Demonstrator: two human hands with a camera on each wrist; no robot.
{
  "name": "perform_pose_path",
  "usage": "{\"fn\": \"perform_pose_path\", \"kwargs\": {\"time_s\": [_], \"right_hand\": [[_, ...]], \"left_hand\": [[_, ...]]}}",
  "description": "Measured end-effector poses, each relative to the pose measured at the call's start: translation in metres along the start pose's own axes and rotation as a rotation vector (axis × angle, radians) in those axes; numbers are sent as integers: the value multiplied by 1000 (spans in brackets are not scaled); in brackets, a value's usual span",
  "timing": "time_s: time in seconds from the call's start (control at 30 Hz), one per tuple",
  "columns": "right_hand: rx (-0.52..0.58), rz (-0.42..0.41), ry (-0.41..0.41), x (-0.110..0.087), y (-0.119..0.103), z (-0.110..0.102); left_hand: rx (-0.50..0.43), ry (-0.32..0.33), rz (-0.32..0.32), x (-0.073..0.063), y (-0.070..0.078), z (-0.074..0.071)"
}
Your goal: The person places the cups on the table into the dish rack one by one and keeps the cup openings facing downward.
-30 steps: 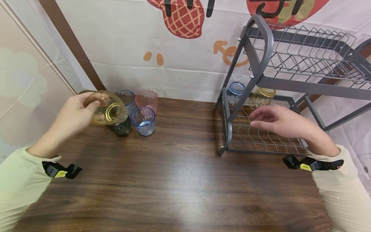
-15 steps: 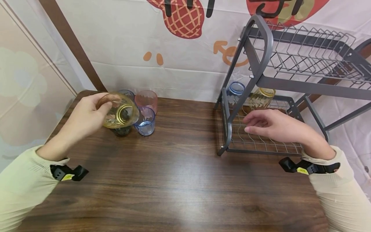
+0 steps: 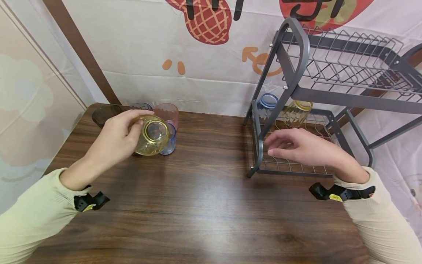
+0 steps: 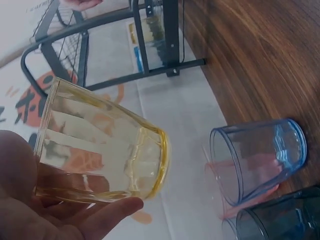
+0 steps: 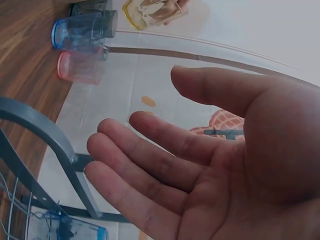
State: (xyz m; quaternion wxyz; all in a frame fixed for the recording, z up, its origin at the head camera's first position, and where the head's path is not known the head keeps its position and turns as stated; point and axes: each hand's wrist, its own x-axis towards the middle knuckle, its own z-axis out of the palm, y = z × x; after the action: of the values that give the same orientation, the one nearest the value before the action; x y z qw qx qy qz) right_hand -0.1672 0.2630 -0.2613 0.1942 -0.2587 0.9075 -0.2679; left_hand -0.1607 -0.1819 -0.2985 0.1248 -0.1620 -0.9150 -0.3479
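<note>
My left hand (image 3: pixel 117 134) grips a yellow glass (image 3: pixel 153 137) in the air, its ring-shaped base turned up and to the right. The left wrist view shows the thumb and fingers round this ribbed yellow glass (image 4: pixel 100 150), near its rim. Below and behind it on the table are a blue glass (image 3: pixel 169 146), a pink glass (image 3: pixel 167 110) and a darker blue glass (image 3: pixel 141 106). A dark green glass (image 4: pixel 280 220) is hidden from the head view. My right hand (image 3: pixel 303 146), fingers loosely bent and holding nothing, hovers before the rack's lower tier.
The two-tier grey metal rack (image 3: pixel 300 93) stands at the right. On its lower tier an upturned blue glass (image 3: pixel 267 106) and an upturned yellow glass (image 3: pixel 298 113) stand at the back. A dark round shape (image 3: pixel 106 113) lies near the table's left edge. A printed cloth (image 3: pixel 132 55) hangs behind.
My left hand has carried the yellow glass to the right and turned its base further up toward the head camera. My right hand has drifted left and slightly down.
</note>
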Motion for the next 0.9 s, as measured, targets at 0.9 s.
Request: {"fn": "perform_pose_path", "kwargs": {"time_s": [0.9], "right_hand": [[195, -101, -6, 27, -12, 34]], "left_hand": [[107, 140, 484, -9, 18, 39]]}}
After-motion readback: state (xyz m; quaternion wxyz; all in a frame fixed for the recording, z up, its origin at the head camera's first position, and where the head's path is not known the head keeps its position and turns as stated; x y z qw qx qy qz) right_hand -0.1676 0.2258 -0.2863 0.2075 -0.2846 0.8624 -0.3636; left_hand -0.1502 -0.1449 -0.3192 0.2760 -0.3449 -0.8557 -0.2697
